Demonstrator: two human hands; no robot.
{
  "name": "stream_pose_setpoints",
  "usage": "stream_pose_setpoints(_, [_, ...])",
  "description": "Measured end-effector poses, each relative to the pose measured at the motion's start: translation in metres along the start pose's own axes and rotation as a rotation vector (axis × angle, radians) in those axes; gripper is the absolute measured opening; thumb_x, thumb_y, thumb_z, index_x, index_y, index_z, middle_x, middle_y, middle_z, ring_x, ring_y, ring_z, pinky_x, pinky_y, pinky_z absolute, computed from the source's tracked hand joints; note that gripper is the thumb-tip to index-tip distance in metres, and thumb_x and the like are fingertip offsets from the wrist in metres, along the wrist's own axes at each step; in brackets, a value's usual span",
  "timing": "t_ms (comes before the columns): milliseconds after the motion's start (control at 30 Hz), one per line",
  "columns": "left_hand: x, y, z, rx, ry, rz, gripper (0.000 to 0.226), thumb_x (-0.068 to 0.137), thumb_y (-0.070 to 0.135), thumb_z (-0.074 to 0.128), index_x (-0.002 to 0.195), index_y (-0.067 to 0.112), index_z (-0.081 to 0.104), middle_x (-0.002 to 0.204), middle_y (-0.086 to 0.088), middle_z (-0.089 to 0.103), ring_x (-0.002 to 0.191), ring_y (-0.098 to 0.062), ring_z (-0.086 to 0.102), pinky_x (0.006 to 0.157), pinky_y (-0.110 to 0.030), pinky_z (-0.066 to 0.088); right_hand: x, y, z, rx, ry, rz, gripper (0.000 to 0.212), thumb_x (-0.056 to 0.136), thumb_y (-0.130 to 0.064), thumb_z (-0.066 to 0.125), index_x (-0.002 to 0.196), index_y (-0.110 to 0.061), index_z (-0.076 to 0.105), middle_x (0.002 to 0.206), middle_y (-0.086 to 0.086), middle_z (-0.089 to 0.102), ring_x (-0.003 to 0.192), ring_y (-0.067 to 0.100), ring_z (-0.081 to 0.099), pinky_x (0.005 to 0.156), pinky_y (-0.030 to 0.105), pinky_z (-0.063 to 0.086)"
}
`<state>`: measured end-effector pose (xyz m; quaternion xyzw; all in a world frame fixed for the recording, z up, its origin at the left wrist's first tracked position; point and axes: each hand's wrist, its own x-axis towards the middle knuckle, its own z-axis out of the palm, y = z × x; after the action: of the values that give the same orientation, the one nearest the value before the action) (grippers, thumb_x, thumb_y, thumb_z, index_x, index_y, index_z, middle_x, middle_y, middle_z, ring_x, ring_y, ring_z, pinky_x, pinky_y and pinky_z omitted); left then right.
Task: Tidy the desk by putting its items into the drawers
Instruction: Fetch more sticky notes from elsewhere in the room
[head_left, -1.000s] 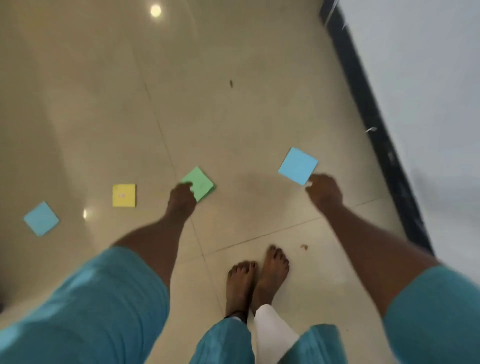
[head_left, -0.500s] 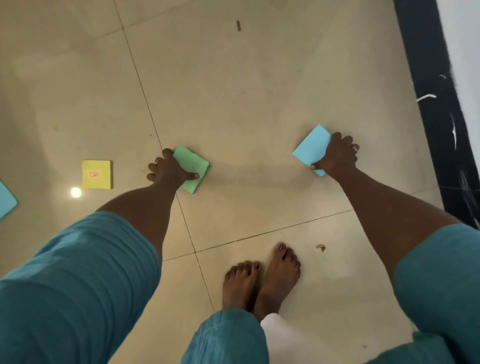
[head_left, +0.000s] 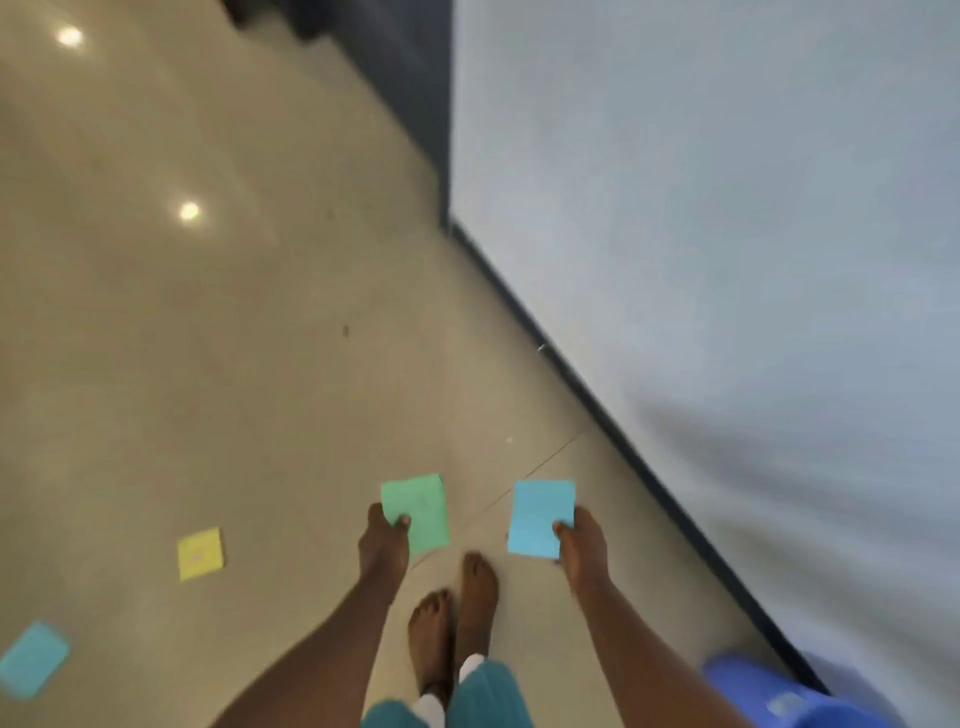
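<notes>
Lifting off the floor now, the left hand (head_left: 383, 545) is pinching a green square paper note (head_left: 418, 512). The right hand (head_left: 582, 545) is gripping a blue one (head_left: 540, 517); both pickups done, drawers next.

A glossy beige tiled floor (head_left: 218, 364) is reflecting two ceiling lights (head_left: 188, 211); right of it, a pale grey wall (head_left: 727, 208) is rising above dark skirting (head_left: 623, 441).

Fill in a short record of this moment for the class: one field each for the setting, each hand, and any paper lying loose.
setting: tiled floor beside a pale wall; no desk or drawers in view
left hand: holds green paper square
right hand: holds blue paper square
loose on floor: yellow paper square, second blue square
other: blue plastic object, lower right, blurred
</notes>
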<state>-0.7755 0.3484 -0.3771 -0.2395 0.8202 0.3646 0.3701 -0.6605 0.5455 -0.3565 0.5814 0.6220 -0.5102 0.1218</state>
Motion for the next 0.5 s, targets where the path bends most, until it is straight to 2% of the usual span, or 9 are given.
stream_pose_setpoints(67, [-0.060, 0.039, 0.006, 0.020, -0.064, 0.063, 0.033, 0.094, 0.013, 0.051, 0.124, 0.004, 0.043, 0.115, -0.025, 0.061, 0.101, -0.040, 0.061, 0.082, -0.039, 0.052, -0.056, -0.015, -0.053, 0.255, 0.070, 0.094, 0.004, 0.085, -0.009, 0.050, 0.087, -0.012, 0.051, 0.090, 0.015, 0.057, 0.077, 0.027, 0.054, 0.057, 0.035, 0.047])
stream_pose_setpoints(133, [-0.123, 0.078, 0.013, 0.041, -0.165, 0.128, 0.035, 0.094, 0.010, 0.050, 0.127, 0.005, 0.040, 0.118, -0.024, 0.059, 0.104, -0.039, 0.060, 0.087, -0.043, 0.052, -0.109, -0.025, -0.112, 0.450, 0.141, 0.139, 0.019, 0.091, 0.004, 0.044, 0.095, -0.013, 0.053, 0.095, 0.012, 0.056, 0.076, 0.022, 0.052, 0.057, 0.026, 0.040])
stream_pose_setpoints(200, [-0.185, 0.108, 0.026, 0.090, -0.266, 0.197, 0.035, 0.093, 0.007, 0.050, 0.126, 0.005, 0.039, 0.119, -0.023, 0.059, 0.105, -0.039, 0.060, 0.089, -0.049, 0.052, -0.155, -0.024, -0.170, 0.609, 0.218, 0.114, 0.022, 0.093, 0.005, 0.043, 0.105, -0.012, 0.052, 0.095, 0.013, 0.057, 0.075, 0.021, 0.053, 0.058, 0.025, 0.042])
stream_pose_setpoints(300, [-0.276, 0.142, 0.046, 0.183, -0.364, 0.317, 0.038, 0.092, 0.005, 0.050, 0.128, 0.006, 0.039, 0.116, -0.024, 0.060, 0.101, -0.039, 0.060, 0.085, -0.042, 0.052, -0.217, -0.018, -0.245, 0.776, 0.344, 0.045, 0.018, 0.093, 0.002, 0.046, 0.105, -0.010, 0.051, 0.093, 0.014, 0.057, 0.078, 0.025, 0.054, 0.056, 0.030, 0.049])
stream_pose_setpoints(400, [-0.363, 0.154, 0.075, 0.303, -0.477, 0.415, 0.042, 0.091, 0.004, 0.051, 0.131, 0.007, 0.038, 0.116, -0.026, 0.059, 0.102, -0.039, 0.060, 0.085, -0.041, 0.052, -0.273, 0.007, -0.311, 0.878, 0.504, -0.018, 0.021, 0.093, 0.002, 0.046, 0.112, -0.006, 0.052, 0.105, 0.021, 0.058, 0.089, 0.032, 0.056, 0.049, 0.029, 0.053])
stream_pose_setpoints(500, [-0.449, 0.144, 0.117, 0.405, -0.612, 0.545, 0.046, 0.089, 0.002, 0.054, 0.132, 0.005, 0.039, 0.119, -0.026, 0.059, 0.105, -0.039, 0.060, 0.089, -0.048, 0.052, -0.320, 0.047, -0.369, 0.944, 0.674, -0.061, 0.017, 0.093, 0.003, 0.046, 0.101, -0.010, 0.054, 0.108, 0.023, 0.058, 0.093, 0.036, 0.059, 0.059, 0.035, 0.056])
